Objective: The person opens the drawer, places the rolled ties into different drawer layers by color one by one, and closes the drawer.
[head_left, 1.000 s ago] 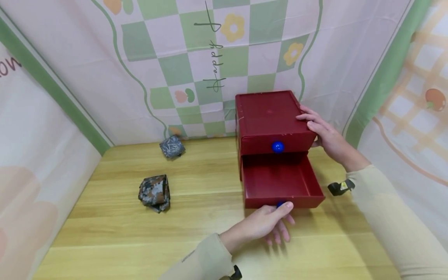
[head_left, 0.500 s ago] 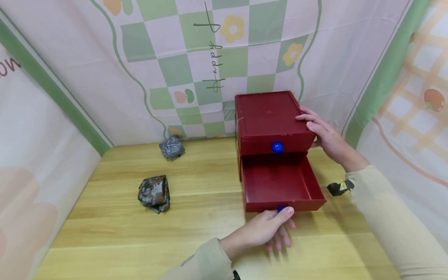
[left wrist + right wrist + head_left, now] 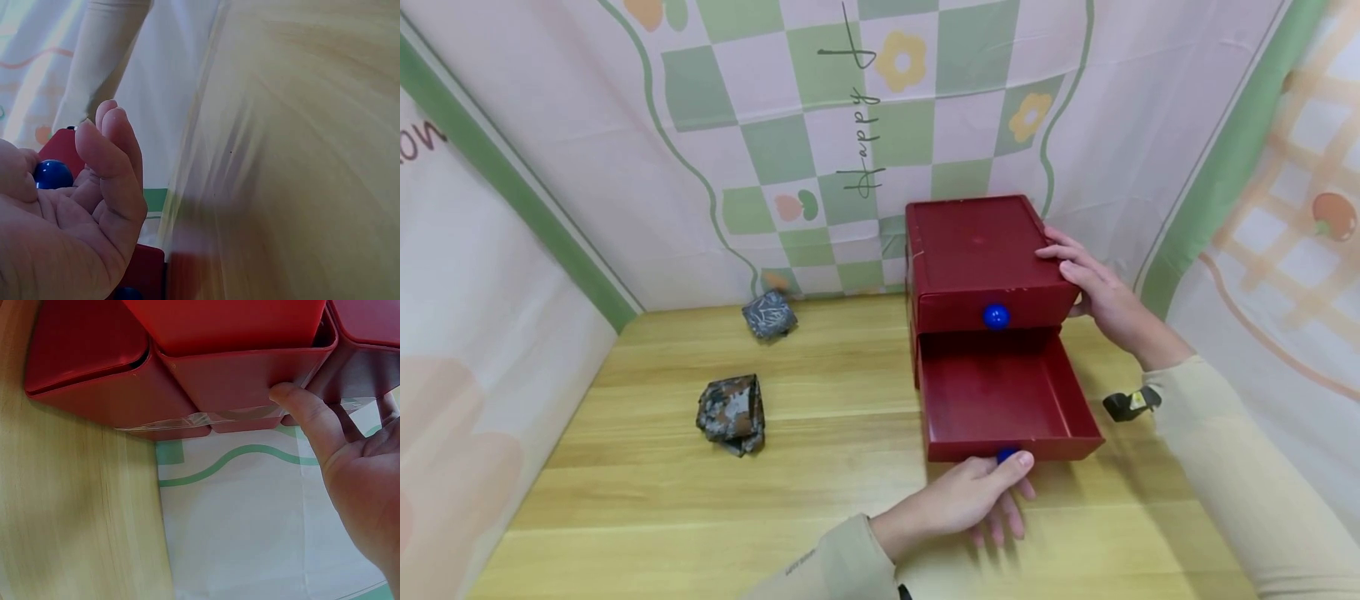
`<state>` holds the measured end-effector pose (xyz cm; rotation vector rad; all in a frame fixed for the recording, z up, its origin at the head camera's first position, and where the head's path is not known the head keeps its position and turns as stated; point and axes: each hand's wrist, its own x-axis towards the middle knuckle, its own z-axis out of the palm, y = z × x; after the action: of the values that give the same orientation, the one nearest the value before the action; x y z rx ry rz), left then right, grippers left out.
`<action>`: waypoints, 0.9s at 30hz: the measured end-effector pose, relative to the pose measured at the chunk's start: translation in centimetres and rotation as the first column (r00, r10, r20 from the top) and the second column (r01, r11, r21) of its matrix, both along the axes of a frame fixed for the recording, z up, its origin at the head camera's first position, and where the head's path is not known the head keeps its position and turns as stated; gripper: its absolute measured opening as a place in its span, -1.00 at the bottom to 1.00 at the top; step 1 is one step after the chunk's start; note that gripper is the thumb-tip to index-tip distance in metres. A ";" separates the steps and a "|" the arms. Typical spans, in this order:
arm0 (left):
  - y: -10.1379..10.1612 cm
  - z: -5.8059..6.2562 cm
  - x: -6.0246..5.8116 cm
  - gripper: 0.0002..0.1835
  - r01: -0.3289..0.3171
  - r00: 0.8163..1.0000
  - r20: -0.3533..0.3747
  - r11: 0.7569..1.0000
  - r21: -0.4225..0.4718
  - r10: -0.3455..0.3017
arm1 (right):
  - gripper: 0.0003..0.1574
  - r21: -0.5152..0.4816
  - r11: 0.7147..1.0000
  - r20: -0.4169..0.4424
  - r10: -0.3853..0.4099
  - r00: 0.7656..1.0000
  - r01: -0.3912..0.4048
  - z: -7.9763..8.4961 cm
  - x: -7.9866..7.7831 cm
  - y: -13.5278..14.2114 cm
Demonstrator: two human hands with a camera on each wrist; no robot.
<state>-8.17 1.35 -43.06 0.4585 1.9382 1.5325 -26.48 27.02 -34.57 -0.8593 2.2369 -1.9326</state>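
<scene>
A red drawer cabinet stands at the table's back right, its units stacked. Its middle drawer is pulled well out, with nothing visible inside. With thumb and forefinger my left hand pinches the blue knob of that drawer; the other fingers hang loosely bent. My right hand rests on the cabinet's upper right edge, fingers lying over the top. In the right wrist view the thumb presses the side wall. The top drawer is closed, with its own blue knob.
On the left of the wooden table lie a folded camouflage-patterned bundle and a smaller grey patterned one farther back. A printed curtain closes off the back and both sides. A bottom drawer shows near the table in the left wrist view.
My left hand has drawn the middle drawer slightly farther out towards me. The right hand and the two bundles have stayed in place.
</scene>
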 end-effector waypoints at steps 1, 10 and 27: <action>0.0 0.0 0.0 -0.35 -0.004 1.000 0.001 1.000 0.001 0.004 | -0.50 0.002 1.000 -0.001 -0.001 1.000 0.001 0.0 0.0 0.0; -0.1 -0.1 0.0 -0.37 -0.016 1.000 0.023 1.000 0.007 0.016 | -0.50 0.018 1.000 -0.009 -0.010 1.000 0.010 0.1 0.0 -0.1; -0.3 -0.1 -0.1 -0.34 -0.009 1.000 0.021 1.000 -0.015 0.009 | -0.50 0.007 1.000 -0.008 -0.002 1.000 0.002 0.0 0.0 0.0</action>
<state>-8.24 1.03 -43.16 0.4259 1.9366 1.5210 -26.50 27.07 -34.57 -0.8660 2.2481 -1.9243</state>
